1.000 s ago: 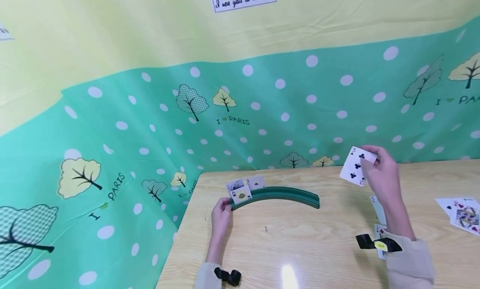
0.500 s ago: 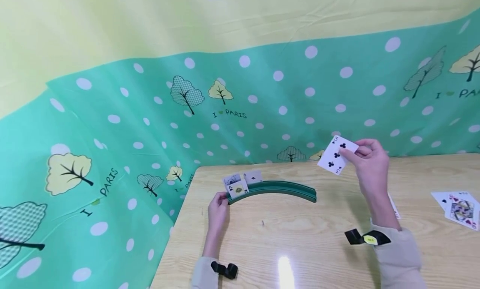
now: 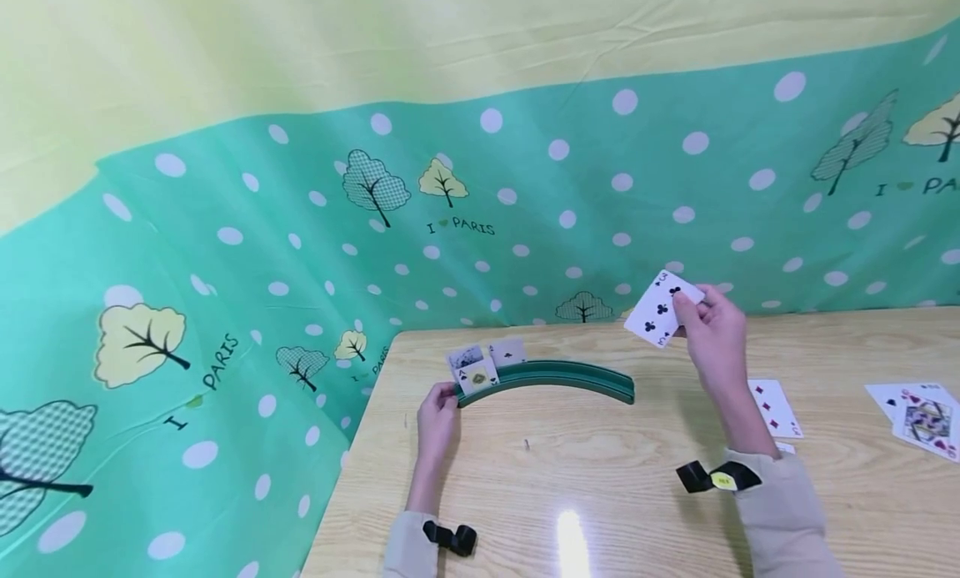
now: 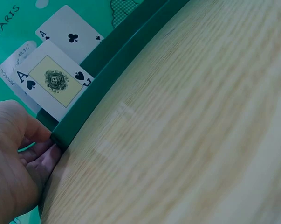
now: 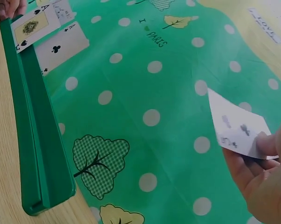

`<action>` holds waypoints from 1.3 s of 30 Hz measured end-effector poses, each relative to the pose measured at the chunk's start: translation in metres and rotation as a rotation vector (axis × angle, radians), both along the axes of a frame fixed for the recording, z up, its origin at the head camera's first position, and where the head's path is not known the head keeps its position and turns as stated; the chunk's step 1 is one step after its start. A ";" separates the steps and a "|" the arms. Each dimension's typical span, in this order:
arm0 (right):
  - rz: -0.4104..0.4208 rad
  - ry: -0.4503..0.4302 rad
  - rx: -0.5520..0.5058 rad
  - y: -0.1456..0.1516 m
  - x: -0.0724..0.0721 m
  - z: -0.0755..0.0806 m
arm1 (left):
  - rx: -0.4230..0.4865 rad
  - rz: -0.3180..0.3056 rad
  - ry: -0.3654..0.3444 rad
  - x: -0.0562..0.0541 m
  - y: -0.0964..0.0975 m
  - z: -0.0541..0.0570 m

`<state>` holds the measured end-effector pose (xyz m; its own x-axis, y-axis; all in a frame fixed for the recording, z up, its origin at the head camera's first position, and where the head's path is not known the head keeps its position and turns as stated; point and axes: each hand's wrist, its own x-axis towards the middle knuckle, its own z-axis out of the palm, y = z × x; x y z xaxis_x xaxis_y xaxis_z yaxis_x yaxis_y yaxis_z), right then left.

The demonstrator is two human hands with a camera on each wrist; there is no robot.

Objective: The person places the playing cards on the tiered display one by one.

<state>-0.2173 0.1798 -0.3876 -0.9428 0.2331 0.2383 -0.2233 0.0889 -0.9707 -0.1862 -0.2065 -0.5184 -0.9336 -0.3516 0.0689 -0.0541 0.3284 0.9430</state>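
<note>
A curved green card holder (image 3: 555,375) stands on the table. My left hand (image 3: 435,419) pinches its left end between thumb and fingers. Slotted upright near that end are an ace of spades (image 4: 55,80), an ace of clubs (image 4: 74,35) and a third card (image 4: 12,70) mostly hidden behind the ace of spades. Out to the right, raised above the table, my right hand (image 3: 718,340) holds a three of clubs (image 3: 649,313), thumb on its face and fingers behind. That card is apart from the holder, tilted, its face toward the head camera.
A diamond card (image 3: 777,409) lies flat beside my right forearm, with the edge of another card (image 3: 785,448) showing below it. Farther right, a queen of hearts (image 3: 930,426) overlaps a spade card (image 3: 883,394). A polka-dot cloth (image 3: 525,186) hangs behind the wooden table (image 3: 510,495).
My right hand has carried the three of clubs leftward toward the holder, uncovering the diamond card on the table. My left hand keeps its grip; the head view has shifted slightly.
</note>
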 end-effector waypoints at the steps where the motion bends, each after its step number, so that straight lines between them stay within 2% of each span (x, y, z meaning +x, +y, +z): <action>1: 0.009 0.006 0.022 0.000 0.000 -0.001 | 0.001 0.002 -0.002 0.000 0.000 0.000; 5: 0.098 -0.008 0.115 -0.001 0.002 -0.001 | 0.003 0.003 -0.001 0.001 -0.001 0.001; 9: 0.163 -0.022 0.156 -0.002 0.002 0.000 | 0.011 0.003 -0.001 0.002 0.000 0.002; 15: 0.154 -0.020 0.179 -0.005 0.000 0.001 | 0.031 -0.005 0.003 -0.001 0.001 0.004; 22: 0.168 -0.047 0.184 -0.009 0.002 0.000 | 0.013 0.002 -0.003 0.000 -0.001 0.003; 27: 0.169 -0.014 0.177 -0.012 0.002 -0.001 | 0.002 -0.002 0.002 -0.001 -0.001 0.003; 32: 0.140 0.012 0.188 -0.014 0.002 -0.002 | -0.002 -0.005 0.011 -0.001 -0.001 0.003; 39: 0.115 -0.014 0.207 -0.014 0.006 -0.002 | 0.007 -0.001 0.005 0.001 0.000 0.000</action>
